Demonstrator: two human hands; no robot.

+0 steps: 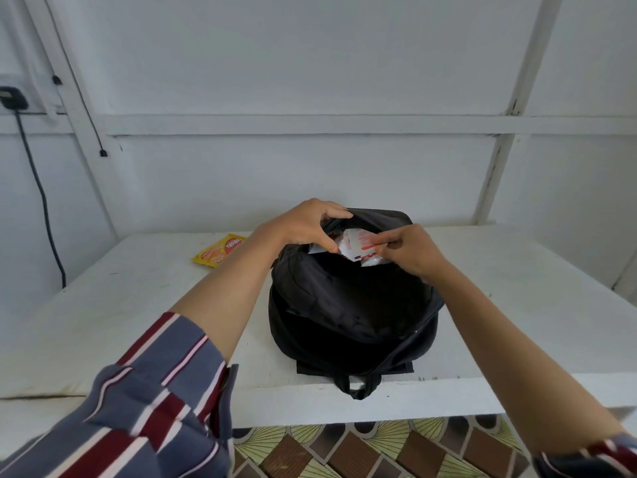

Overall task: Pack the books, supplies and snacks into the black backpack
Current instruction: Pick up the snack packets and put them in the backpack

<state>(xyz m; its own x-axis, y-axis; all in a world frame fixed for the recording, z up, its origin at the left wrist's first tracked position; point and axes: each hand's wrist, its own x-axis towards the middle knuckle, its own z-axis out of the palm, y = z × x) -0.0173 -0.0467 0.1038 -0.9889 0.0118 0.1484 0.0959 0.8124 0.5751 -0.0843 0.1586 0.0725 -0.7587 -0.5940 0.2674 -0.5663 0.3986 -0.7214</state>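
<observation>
1. The black backpack [351,305] lies by the table's [138,305] front edge, its carry loop hanging over.
2. The right hand [410,253], fingers curled, pinches a white-and-red packet [362,244] in the bag's open mouth.
3. The left hand [306,224] grips the mouth's far rim, fingers curled round the fabric.
4. A yellow snack packet [219,251] lies near the far left corner.

The black backpack [351,305] lies flat in the middle of the frame, its handle loop toward the lower edge and its mouth open at the far end. White-and-red packets [358,244] stick out of the mouth, crumpled together. A yellow snack pack [220,251] with red and orange print lies flat left of centre, well apart from the backpack.
</observation>
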